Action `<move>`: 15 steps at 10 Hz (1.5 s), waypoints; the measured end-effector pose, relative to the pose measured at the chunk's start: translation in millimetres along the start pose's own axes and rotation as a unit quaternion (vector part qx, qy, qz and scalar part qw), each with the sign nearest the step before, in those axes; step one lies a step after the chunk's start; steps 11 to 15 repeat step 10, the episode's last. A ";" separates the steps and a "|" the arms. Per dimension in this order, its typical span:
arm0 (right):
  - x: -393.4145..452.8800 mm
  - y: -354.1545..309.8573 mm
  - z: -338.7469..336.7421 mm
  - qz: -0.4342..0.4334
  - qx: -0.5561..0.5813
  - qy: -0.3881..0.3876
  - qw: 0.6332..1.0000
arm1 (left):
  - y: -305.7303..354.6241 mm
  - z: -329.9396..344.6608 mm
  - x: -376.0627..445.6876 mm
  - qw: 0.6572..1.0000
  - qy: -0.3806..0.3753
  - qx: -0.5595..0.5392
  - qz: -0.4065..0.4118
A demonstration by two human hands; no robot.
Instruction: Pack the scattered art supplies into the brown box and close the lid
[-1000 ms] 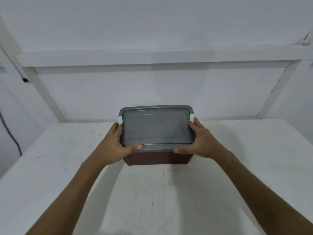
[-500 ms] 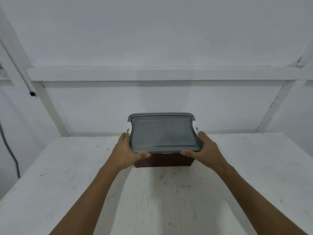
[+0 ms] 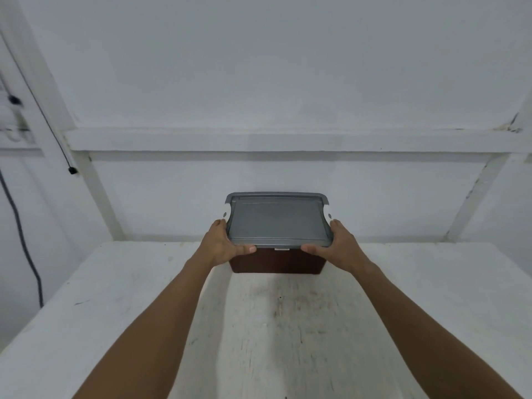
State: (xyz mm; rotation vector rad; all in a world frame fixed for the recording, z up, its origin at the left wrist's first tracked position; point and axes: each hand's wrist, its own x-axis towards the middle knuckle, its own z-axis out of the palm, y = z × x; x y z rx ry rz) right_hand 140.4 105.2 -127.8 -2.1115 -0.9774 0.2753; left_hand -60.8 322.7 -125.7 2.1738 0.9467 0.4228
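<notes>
The brown box (image 3: 277,262) stands on the white table (image 3: 115,298), near its far edge. A grey lid (image 3: 276,220) with white side latches covers it, so the contents are hidden. My left hand (image 3: 223,243) grips the lid's near left corner, thumb along the front rim. At the near right corner my right hand (image 3: 336,244) grips the lid the same way. No loose art supplies are in view.
A white wall with a horizontal ledge (image 3: 288,139) rises just behind the box. On the left a black cable (image 3: 26,254) hangs down beside the table. The table edges fall away on the left and right.
The box with both hands on it has shifted farther from me toward the wall, and my view has tilted up. The grip on the lid corners is unchanged.
</notes>
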 end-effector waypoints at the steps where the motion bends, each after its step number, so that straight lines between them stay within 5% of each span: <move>1: 5.1 -1.1 0.5 -0.001 0.005 0.004 1.000 | 0.0 0.4 6.5 1.000 -0.003 0.004 -0.004; 5: 30.3 3.3 -0.5 0.004 -0.060 -0.022 0.998 | 1.0 5.5 19.1 1.000 0.010 0.018 -0.002; 9: -10.3 -10.4 13.8 -0.036 -0.078 0.097 0.992 | 11.6 7.5 -29.5 0.993 0.091 0.073 -0.013; 10: -66.6 -1.5 20.2 -0.044 -0.045 0.100 0.993 | -1.0 20.0 -98.4 0.994 0.105 0.031 0.017; 15: -66.6 -1.5 20.2 -0.044 -0.045 0.100 0.993 | -1.0 20.0 -98.4 0.994 0.105 0.031 0.017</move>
